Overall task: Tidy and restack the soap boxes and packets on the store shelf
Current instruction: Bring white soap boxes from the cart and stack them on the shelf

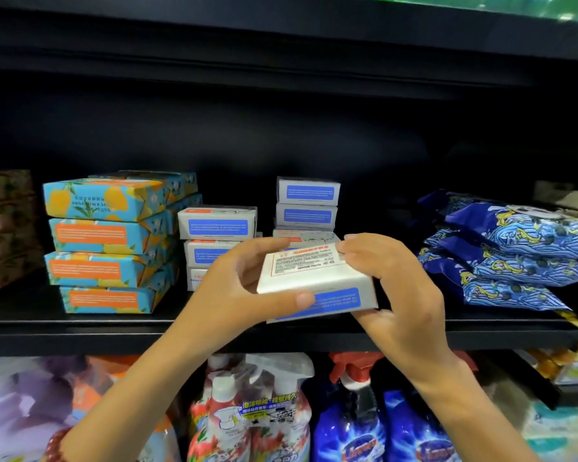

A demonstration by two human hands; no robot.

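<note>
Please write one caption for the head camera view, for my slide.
Left hand and right hand hold a white soap box before stacked boxes.

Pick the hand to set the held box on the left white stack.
Left, likely. The left hand grips the white box directly in front of that stack; the right hand holds its other end.
</note>
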